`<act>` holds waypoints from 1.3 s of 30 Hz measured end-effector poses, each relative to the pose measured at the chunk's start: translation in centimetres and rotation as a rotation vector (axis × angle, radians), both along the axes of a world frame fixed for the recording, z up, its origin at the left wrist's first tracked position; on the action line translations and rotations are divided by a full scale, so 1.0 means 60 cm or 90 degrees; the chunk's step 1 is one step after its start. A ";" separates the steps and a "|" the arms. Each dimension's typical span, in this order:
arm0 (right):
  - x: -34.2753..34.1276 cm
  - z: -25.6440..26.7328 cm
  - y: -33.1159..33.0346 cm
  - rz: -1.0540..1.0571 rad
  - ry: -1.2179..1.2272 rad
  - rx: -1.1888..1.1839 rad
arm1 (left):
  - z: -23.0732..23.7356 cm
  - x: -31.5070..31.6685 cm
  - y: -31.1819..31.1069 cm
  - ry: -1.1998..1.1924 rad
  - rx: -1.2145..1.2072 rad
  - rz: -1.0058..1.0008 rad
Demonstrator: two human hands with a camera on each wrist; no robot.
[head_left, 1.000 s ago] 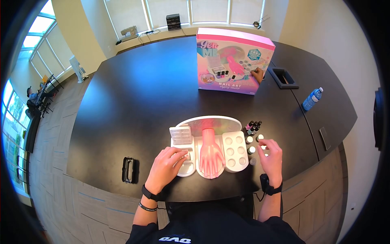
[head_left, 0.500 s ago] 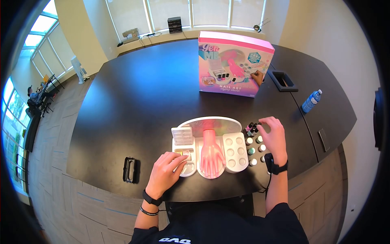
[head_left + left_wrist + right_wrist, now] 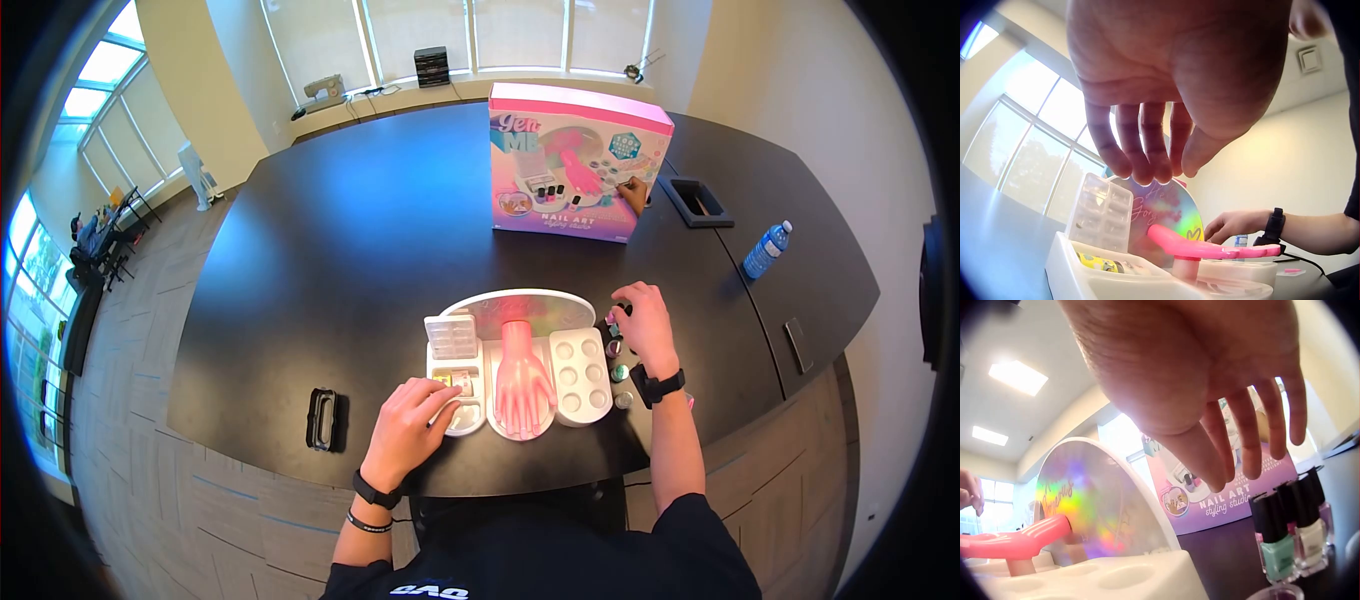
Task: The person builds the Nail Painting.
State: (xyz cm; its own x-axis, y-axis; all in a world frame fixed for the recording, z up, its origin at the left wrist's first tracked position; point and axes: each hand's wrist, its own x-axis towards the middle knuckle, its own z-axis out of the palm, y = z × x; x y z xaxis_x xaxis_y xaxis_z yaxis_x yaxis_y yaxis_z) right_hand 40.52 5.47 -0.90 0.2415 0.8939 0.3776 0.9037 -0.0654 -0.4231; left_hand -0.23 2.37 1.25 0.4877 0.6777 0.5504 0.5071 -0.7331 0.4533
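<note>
A white nail art station with an iridescent backboard (image 3: 1094, 494) carries a pink model hand (image 3: 520, 385). My left hand (image 3: 408, 425) hovers over its left tray (image 3: 1063, 247), fingers bent down loosely around nothing. In that tray lies a small yellow-patterned item (image 3: 1099, 262), below a raised clear compartment lid (image 3: 452, 336). My right hand (image 3: 645, 325) is over the cluster of nail polish bottles (image 3: 1279, 550) with black caps. Its fingers (image 3: 1249, 440) hang apart just above and behind the caps in the right wrist view, with nothing between them.
Right of the station's six-well palette (image 3: 598, 385) stand small round pots (image 3: 620, 373), partly hidden by my right forearm. Farther back are the pink product box (image 3: 575, 165) and a water bottle (image 3: 767, 250). A black frame-shaped object (image 3: 321, 420) lies at left.
My right hand has moved away from the small pots, up the table and then leftward over the polish bottles. The left hand stays over the left tray, shifting slightly.
</note>
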 end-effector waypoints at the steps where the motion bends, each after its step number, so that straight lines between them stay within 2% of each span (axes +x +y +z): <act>1: 0.000 -0.003 0.001 -0.004 -0.011 0.000 | 0.001 0.000 -0.001 0.000 0.001 0.000; 24: -0.007 -0.029 0.014 -0.039 -0.072 0.019 | 0.000 -0.007 -0.012 -0.003 -0.017 0.047; 39: -0.064 0.036 -0.055 -0.021 -0.011 0.146 | 0.007 0.007 -0.014 -0.007 0.009 0.011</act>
State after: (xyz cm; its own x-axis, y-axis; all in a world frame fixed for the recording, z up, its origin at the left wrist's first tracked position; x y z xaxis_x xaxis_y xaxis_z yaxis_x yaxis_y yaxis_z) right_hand 36.67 2.15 1.24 0.2602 0.7759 0.5746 0.9102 0.0015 -0.4143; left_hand 0.20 1.55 1.66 0.4702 0.6783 0.5647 0.5151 -0.7304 0.4485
